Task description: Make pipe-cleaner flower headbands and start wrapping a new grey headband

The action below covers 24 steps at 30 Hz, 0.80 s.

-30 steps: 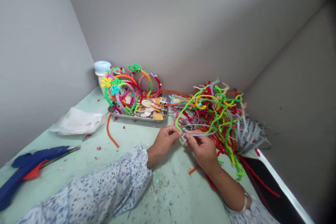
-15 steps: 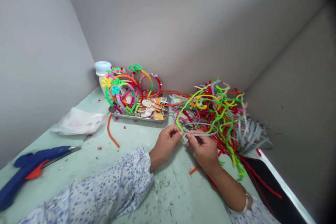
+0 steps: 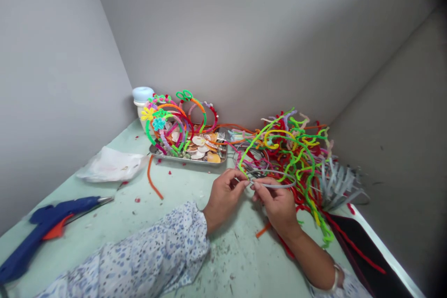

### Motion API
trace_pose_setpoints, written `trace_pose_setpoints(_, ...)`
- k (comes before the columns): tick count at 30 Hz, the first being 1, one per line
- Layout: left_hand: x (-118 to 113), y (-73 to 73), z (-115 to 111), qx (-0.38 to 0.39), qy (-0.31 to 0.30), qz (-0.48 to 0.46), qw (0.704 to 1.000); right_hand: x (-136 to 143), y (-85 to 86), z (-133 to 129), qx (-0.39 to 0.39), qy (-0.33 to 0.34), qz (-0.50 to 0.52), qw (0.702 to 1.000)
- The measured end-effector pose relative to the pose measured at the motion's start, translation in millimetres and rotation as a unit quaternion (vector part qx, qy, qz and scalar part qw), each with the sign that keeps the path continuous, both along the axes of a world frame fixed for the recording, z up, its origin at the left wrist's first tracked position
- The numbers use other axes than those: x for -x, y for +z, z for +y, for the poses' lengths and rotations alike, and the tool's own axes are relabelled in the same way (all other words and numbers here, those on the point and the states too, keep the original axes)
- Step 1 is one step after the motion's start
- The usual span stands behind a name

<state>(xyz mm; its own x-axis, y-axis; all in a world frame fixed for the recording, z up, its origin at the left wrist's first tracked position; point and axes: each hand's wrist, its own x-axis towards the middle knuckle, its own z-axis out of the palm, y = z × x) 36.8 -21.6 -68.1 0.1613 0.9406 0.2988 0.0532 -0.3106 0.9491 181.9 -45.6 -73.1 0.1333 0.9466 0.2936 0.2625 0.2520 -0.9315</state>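
Observation:
My left hand [image 3: 225,195] is closed in a pinch on the lower end of a bright green pipe cleaner [image 3: 240,160], which arcs up and to the right. That end meets the tip of a thin grey headband [image 3: 284,186]. My right hand [image 3: 281,207] grips the headband just beside the left fingertips, and the band's loop reaches out to the right above the knuckles. The fingers hide the exact spot where pipe cleaner and band touch. Behind the right hand lies a tangled heap of coloured pipe cleaners [image 3: 307,149].
A metal tray [image 3: 188,161] of seashells carries several wrapped headbands [image 3: 204,116], with a blue-lidded container [image 3: 143,94] behind. To the left are a plastic bag [image 3: 111,165] and a blue glue gun [image 3: 52,221]. Grey strips [image 3: 340,184] stand at right, near a black panel [image 3: 366,251].
The whole view has shifted slightly, so everything sits a little lower and further right. Both hands keep their pinch at the same joint of pipe cleaner and headband.

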Motion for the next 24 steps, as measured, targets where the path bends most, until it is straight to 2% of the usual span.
trace_pose_setpoints(11,3.3,2.5,-0.6,-0.104,0.031,0.044,0.993,-0.3,0.6,-0.2,0.003,0.014,0.029,0.999)
trace_pose_setpoints(24,3.9,2.1,-0.5,-0.137,0.036,0.054,0.988,-2.8,-2.3,0.6,0.01,0.024,0.046,0.999)
